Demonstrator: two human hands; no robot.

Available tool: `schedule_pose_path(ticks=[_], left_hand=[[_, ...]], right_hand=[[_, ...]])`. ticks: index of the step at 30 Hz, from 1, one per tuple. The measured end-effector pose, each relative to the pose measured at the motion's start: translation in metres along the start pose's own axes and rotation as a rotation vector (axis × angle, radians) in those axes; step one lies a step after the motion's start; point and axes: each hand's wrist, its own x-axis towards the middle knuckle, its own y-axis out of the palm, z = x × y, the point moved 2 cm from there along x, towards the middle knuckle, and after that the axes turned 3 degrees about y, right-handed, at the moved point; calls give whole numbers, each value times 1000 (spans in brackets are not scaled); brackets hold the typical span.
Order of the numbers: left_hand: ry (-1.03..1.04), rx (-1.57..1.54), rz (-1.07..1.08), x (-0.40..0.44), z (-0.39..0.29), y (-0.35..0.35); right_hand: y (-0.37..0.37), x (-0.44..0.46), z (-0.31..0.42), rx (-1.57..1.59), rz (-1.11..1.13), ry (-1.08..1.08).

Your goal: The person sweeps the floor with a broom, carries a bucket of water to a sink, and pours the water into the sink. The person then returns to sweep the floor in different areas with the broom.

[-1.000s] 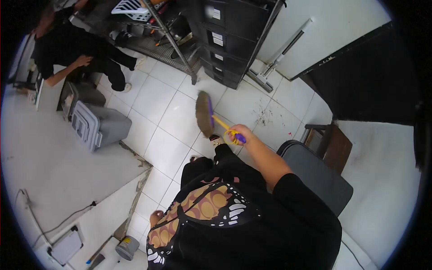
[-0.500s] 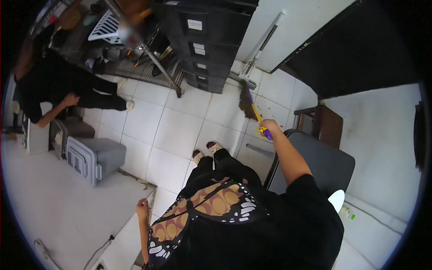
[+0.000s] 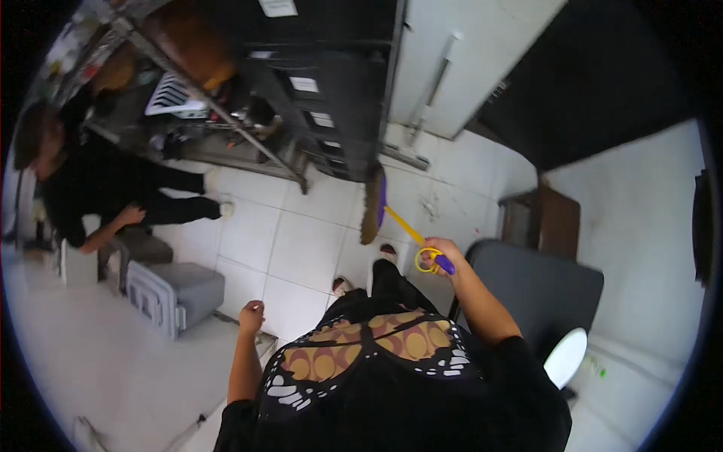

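Note:
My right hand [image 3: 438, 258] is wrapped round the purple grip of a short broom [image 3: 403, 224]. The broom has a yellow stem with a yellow loop at the hand and a purple head with brown bristles. Its head lies over the white floor tiles, near the foot of the black drawer stack [image 3: 331, 98]. Small bits of debris [image 3: 429, 207] lie on the tiles to the right of the head. My left hand [image 3: 254, 315] hangs at my side over the floor, fingers curled together, with nothing visible in them.
A floor squeegee [image 3: 407, 157] leans on the wall beyond the broom. To my right stand a black chair [image 3: 531, 294] and a brown wooden stool [image 3: 553, 226]. At left are a grey lidded bin [image 3: 181, 294], a metal shelf [image 3: 233, 124] and another person [image 3: 105, 177] in black.
The broom head has swung left and nearer my feet, away from the squeegee. My right hand came closer to my body. My left hand rose slightly, and my view shifted.

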Motion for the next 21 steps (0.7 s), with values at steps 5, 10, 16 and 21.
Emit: schedule_pose_path(ticks=[5,10,16,21], left_hand=[[74,280,-71,-7,-47,21],[65,327,-109,-32,-121,40],[92,448,-36,-20,-116,66],[144,530,-3,1,-131,70]], right_hand=[[-62,70,30,139,44,14],[-98,73,71,340,-14,84],[-115,52,85,494,34,-28],[-128,42,83,578,119,-10]])
